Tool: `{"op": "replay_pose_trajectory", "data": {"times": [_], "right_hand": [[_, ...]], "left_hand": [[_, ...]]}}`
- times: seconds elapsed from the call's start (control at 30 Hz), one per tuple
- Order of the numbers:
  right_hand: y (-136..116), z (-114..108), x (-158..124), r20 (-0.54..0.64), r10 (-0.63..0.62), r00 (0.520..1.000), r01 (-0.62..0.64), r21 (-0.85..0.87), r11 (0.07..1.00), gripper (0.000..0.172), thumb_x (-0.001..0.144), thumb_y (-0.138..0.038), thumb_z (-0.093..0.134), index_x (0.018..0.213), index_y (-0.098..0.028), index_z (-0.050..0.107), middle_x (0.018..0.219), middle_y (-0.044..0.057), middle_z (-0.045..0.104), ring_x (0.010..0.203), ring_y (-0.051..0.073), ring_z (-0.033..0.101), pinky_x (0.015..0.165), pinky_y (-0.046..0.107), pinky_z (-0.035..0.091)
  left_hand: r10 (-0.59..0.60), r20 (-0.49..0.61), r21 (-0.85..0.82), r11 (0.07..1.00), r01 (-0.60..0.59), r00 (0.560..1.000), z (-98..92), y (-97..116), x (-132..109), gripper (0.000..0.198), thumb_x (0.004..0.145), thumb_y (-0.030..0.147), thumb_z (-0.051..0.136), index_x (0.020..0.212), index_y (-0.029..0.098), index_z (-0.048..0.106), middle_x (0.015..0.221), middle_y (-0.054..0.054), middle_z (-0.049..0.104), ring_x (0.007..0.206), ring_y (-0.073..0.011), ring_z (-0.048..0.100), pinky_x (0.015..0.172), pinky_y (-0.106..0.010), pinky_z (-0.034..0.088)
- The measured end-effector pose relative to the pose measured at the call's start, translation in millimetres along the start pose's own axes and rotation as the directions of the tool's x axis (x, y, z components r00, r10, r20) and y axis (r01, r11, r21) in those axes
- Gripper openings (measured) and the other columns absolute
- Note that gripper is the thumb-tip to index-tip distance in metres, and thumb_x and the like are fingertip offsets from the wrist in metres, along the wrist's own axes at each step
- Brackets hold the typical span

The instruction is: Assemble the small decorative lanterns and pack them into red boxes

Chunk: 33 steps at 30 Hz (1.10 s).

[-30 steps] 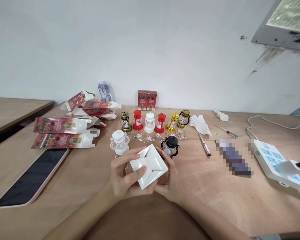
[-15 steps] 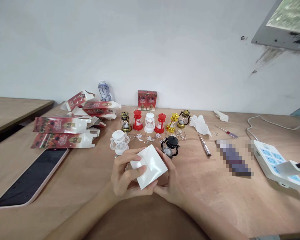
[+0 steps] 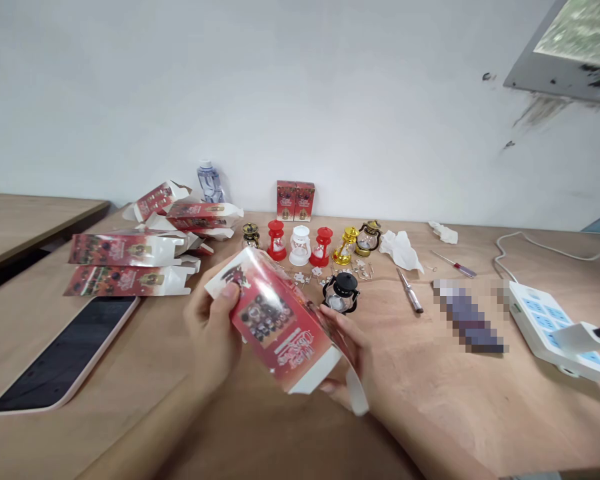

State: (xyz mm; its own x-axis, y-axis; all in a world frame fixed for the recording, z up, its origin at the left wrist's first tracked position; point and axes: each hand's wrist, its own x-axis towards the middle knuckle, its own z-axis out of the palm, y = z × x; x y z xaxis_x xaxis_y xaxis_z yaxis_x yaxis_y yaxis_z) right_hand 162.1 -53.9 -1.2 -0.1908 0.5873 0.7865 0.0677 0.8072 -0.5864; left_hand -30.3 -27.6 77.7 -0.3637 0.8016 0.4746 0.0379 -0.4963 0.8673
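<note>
Box (image 3: 275,327) tilted, flap out | left and nearside of black lantern (image 3: 343,285) | left hand (image 3: 211,333): pinching end farther from lantern | right hand (image 3: 356,353): gripping flapped end | phone (image 3: 67,357): well left of lantern

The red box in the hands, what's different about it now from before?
The red printed cardboard box got turned: earlier its white end faced the camera, but now a red picture side does, with white cardboard flaps pointing to the picture's lower right. The left hand moved left; both it and the right hand kept hold. The small black, clear-bodied lantern stayed put.
</note>
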Motion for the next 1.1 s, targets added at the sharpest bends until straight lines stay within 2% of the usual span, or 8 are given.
{"op": "replay_pose_trajectory", "data": {"times": [0.1, 0.23, 0.43, 0.67, 0.77, 0.83, 0.93, 1.1], "right_hand": [[0.2, 3.0, -3.0, -0.077, -0.015, 0.997, 0.016, 0.018, 1.000, 0.066, 0.083, -0.045, 0.062, 0.141, -0.033, 0.033, 0.138, 0.010, 0.050, 0.124, 0.031, 0.053, 0.098, 0.050, 0.050], [-8.5, 1.7, 0.8, -0.147, 0.129, 0.981, -0.113, 0.111, 0.987, 0.046, 0.086, -0.046, 0.056, 0.129, -0.032, 0.049, 0.132, 0.009, 0.056, 0.124, 0.031, 0.052, 0.102, 0.051, 0.046], [-12.0, 1.7, 12.5, -0.192, 0.483, 0.855, -0.399, 0.352, 0.846, 0.036, 0.082, -0.056, 0.054, 0.100, -0.026, 0.064, 0.121, 0.008, 0.063, 0.115, 0.027, 0.059, 0.100, 0.046, 0.046], [-45.9, 11.0, 52.8, -0.061, 0.591, 0.804, -0.588, 0.060, 0.806, 0.032, 0.076, -0.025, 0.054, 0.108, -0.022, 0.055, 0.106, 0.005, 0.066, 0.099, 0.019, 0.062, 0.084, 0.031, 0.050], [-51.7, 11.6, 69.2, -0.048, 0.627, 0.778, -0.628, -0.077, 0.774, 0.020, 0.079, -0.023, 0.046, 0.096, -0.021, 0.057, 0.098, 0.005, 0.067, 0.091, 0.018, 0.063, 0.081, 0.030, 0.049], [-49.3, 10.9, 76.5, -0.044, 0.637, 0.770, -0.629, -0.220, 0.745, 0.019, 0.082, -0.027, 0.045, 0.093, -0.019, 0.059, 0.092, 0.006, 0.067, 0.084, 0.019, 0.062, 0.077, 0.031, 0.047], [-44.2, 8.3, 83.3, -0.035, 0.642, 0.766, -0.590, -0.434, 0.680, 0.020, 0.084, -0.029, 0.045, 0.087, -0.018, 0.061, 0.084, 0.007, 0.066, 0.075, 0.020, 0.060, 0.068, 0.031, 0.043], [-40.0, -1.2, 89.5, -0.006, 0.616, 0.787, -0.554, -0.446, 0.703, 0.020, 0.085, -0.028, 0.047, 0.084, -0.018, 0.064, 0.082, 0.005, 0.066, 0.072, 0.018, 0.059, 0.064, 0.028, 0.041]], "left_hand": [[-0.493, 0.017, -0.250, 0.840, 0.481, 0.870, 11.5, -0.4, -7.9, 0.027, 0.073, 0.043, 0.063, 0.072, 0.018, 0.053, 0.061, 0.003, 0.054, 0.052, -0.0119, 0.052, 0.049, -0.023, 0.044], [-0.618, 0.136, -0.126, 0.764, 0.633, 0.774, 22.3, -10.9, -26.6, 0.030, 0.074, 0.047, 0.062, 0.076, 0.018, 0.053, 0.069, 0.003, 0.058, 0.063, -0.0148, 0.056, 0.058, -0.025, 0.046], [-0.332, 0.333, 0.161, 0.942, 0.294, 0.882, 16.6, -23.6, -39.8, 0.037, 0.088, 0.044, 0.050, 0.118, 0.022, 0.052, 0.119, -0.005, 0.060, 0.111, -0.0217, 0.055, 0.097, -0.035, 0.042], [-0.253, 0.406, 0.024, 0.963, 0.267, 0.878, 23.4, -40.7, -53.3, 0.045, 0.097, 0.048, 0.024, 0.123, 0.020, 0.047, 0.126, -0.013, 0.057, 0.121, -0.0257, 0.051, 0.105, -0.047, 0.036], [-0.045, 0.397, -0.089, 0.992, 0.087, 0.917, 24.1, -44.9, -58.1, 0.051, 0.095, 0.053, 0.025, 0.135, 0.022, 0.035, 0.135, -0.014, 0.047, 0.125, -0.0277, 0.047, 0.104, -0.049, 0.036], [0.229, 0.414, -0.128, 0.973, -0.193, 0.881, 22.2, -44.2, -57.0, 0.065, 0.089, 0.059, 0.039, 0.141, 0.023, 0.027, 0.140, -0.016, 0.039, 0.129, -0.0314, 0.042, 0.105, -0.052, 0.035], [0.492, 0.455, -0.042, 0.844, -0.535, 0.742, 18.7, -38.0, -49.2, 0.073, 0.078, 0.039, 0.064, 0.140, 0.028, 0.026, 0.144, -0.015, 0.030, 0.135, -0.0342, 0.032, 0.104, -0.053, 0.035], [0.336, 0.627, 0.176, 0.817, -0.549, 0.703, 13.9, -18.9, -28.9, 0.060, 0.073, 0.013, 0.061, 0.128, 0.028, 0.042, 0.136, -0.012, 0.040, 0.123, -0.0284, 0.048, 0.095, -0.044, 0.046]]}}
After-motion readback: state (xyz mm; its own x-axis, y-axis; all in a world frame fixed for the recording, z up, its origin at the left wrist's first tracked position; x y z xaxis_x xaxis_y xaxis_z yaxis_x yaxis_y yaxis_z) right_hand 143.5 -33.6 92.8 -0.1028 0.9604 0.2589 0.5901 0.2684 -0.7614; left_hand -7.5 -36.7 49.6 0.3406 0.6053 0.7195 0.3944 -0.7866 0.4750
